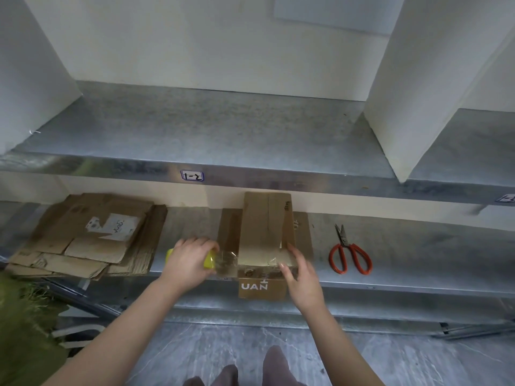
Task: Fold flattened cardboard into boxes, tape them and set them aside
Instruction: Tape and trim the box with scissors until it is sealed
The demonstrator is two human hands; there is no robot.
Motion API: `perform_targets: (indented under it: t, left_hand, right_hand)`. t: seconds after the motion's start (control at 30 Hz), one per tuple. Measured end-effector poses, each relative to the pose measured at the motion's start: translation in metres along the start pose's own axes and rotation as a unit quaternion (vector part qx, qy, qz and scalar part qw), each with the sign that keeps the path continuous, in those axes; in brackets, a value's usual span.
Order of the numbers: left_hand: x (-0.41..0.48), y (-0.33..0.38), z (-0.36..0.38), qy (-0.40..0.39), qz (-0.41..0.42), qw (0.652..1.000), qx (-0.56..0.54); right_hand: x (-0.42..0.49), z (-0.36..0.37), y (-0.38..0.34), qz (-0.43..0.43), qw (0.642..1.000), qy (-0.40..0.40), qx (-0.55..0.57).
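1. the person is showing a bare left forearm (125,324) and a bare right forearm (342,344), each running uncovered from the wrist to the bottom edge.
2. the left hand (189,260) and the right hand (302,282) are going bare as well, with short rounded fingernails showing on the right one.
3. the feet are wearing a plain grey-brown left sock (227,376) and a matching right sock (278,366).
4. a crumpled olive-green cloth (25,330) is showing at the lower left edge; whether it is being worn cannot be told.
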State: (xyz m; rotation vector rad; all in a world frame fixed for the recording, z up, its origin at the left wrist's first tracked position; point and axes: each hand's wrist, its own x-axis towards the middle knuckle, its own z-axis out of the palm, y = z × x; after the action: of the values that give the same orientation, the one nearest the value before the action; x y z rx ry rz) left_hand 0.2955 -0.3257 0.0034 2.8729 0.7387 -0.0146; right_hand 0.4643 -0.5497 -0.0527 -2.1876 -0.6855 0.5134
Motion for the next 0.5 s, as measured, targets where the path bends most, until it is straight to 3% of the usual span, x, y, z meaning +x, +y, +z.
perform_targets:
  t: [0.23,0.4,0.5]
  left_hand:
    - [0.002,0.005,0.005,-0.021,-0.006,1.0,0.011]
    - [0.002,0.006,0.005,-0.023,-0.014,1.0,0.003]
    - [0.001,0.007,0.008,-0.011,0.002,1.0,0.015]
  right_hand:
    - [-0.005,-0.021,0.009,-0.032,0.999,-0.015,-0.027]
    - [0.002,-0.068,0.069,-0.02,0.967,0.045,-0.25]
    - [0.02,-0.093,0.104,-0.012,0.95,0.057,-0.307]
